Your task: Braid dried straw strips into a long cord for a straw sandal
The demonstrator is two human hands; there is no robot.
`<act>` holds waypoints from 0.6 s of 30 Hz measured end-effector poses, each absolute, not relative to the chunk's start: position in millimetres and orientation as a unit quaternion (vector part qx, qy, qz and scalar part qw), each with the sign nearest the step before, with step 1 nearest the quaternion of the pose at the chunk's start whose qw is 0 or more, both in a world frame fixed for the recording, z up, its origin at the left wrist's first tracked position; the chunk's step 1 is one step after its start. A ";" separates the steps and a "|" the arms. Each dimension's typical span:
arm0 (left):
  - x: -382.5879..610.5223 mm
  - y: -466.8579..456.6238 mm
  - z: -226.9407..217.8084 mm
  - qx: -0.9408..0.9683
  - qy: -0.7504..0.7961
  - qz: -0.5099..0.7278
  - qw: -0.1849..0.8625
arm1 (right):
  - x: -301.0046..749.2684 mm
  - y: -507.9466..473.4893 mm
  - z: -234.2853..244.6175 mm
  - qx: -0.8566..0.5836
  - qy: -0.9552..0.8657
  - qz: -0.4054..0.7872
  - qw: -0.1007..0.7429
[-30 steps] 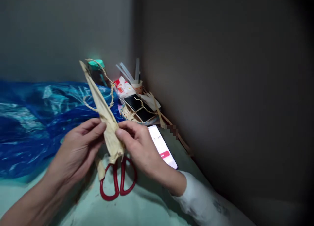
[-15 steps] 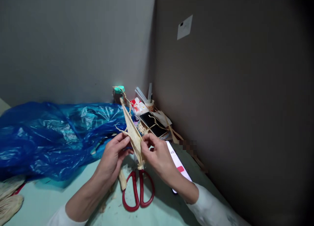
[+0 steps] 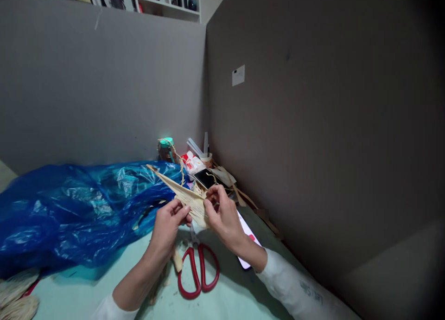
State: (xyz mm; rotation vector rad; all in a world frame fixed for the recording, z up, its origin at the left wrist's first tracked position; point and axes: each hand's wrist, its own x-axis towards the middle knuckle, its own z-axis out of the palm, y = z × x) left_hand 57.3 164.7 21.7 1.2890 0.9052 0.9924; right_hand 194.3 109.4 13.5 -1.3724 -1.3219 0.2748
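Observation:
A pale, ribbed, dried corn husk [image 3: 189, 200] is stretched between my two hands above the table. Its thin tip points up and to the left, over the blue bag. My left hand [image 3: 168, 225] pinches the husk's lower left edge between thumb and fingers. On the opposite edge, my right hand [image 3: 224, 218] grips it with thumb and forefinger. Just below lie red-handled scissors [image 3: 198, 269], their blades partly hidden under the husk. A small rolled husk piece [image 3: 177, 260] touches the left scissor handle.
A crumpled blue plastic bag [image 3: 83, 213] spreads across the left. A lit phone [image 3: 247, 232] lies beside my right forearm. Behind stand a green-lidded jar [image 3: 167, 148], a cup [image 3: 206, 160] holding sticks and a dark tablet-like panel [image 3: 205, 177]. Grey partitions [image 3: 104, 92] enclose the table; more husks [image 3: 19, 294] lie lower left.
The husk has swung from nearly upright to a leftward slant and is spread wider, showing its ribbed face. Both hands still hold it. The view has tilted up, bringing shelves into sight.

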 end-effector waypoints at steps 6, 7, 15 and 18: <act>46.8 167.8 22.5 0.540 0.398 0.430 0.604 | 221.0 117.8 23.0 -0.616 -0.474 0.049 0.627; 45.3 165.0 25.5 0.548 0.392 0.417 0.609 | 228.1 120.4 24.4 -0.613 -0.461 0.047 0.640; 71.8 50.1 25.8 0.624 0.236 0.056 0.743 | 266.5 133.5 28.1 -0.564 -0.487 0.091 0.661; 90.5 5.4 5.1 0.693 0.093 -0.001 0.715 | 267.8 133.4 29.4 -0.553 -0.501 0.111 0.657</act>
